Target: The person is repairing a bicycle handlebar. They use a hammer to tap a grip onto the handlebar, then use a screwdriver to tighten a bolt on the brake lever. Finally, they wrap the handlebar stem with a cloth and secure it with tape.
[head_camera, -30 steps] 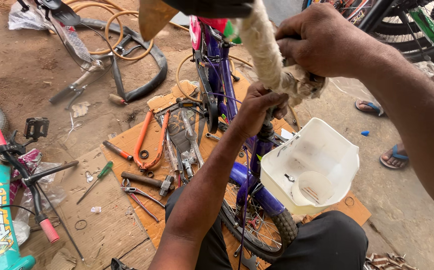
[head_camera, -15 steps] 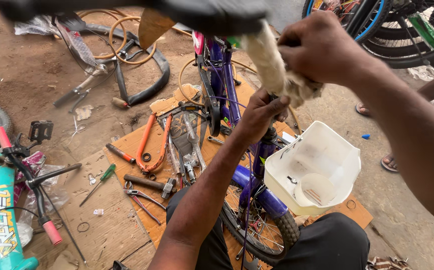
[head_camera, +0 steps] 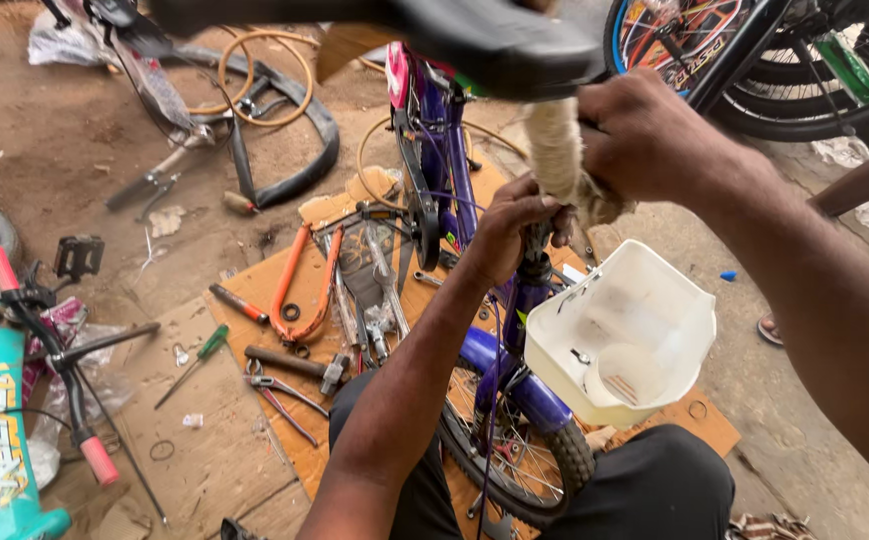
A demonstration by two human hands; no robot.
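Note:
A purple children's bicycle (head_camera: 445,170) lies before me with a white plastic front basket (head_camera: 623,340) on it. My left hand (head_camera: 510,230) grips the steering stem just above the basket. My right hand (head_camera: 655,135) is closed around a pale, rag-like wrapped tube (head_camera: 555,150) that hangs under a dark blurred part at the top of the view. The two hands sit close together, the right one higher. The front tyre (head_camera: 565,460) rests between my knees.
Tools lie on cardboard (head_camera: 215,450) to the left: orange-handled cutters (head_camera: 300,285), pliers (head_camera: 275,395), a hammer (head_camera: 295,365), a green screwdriver (head_camera: 200,355). A teal bicycle (head_camera: 5,420) stands at far left, more bicycle wheels (head_camera: 805,70) at top right, a loose tyre (head_camera: 285,150) behind. Someone's sandalled foot (head_camera: 770,328) is at right.
The view has shifted; the dark part now fills more of the top. My right hand has slid slightly right and down along the wrapped tube. My left hand keeps its hold on the stem.

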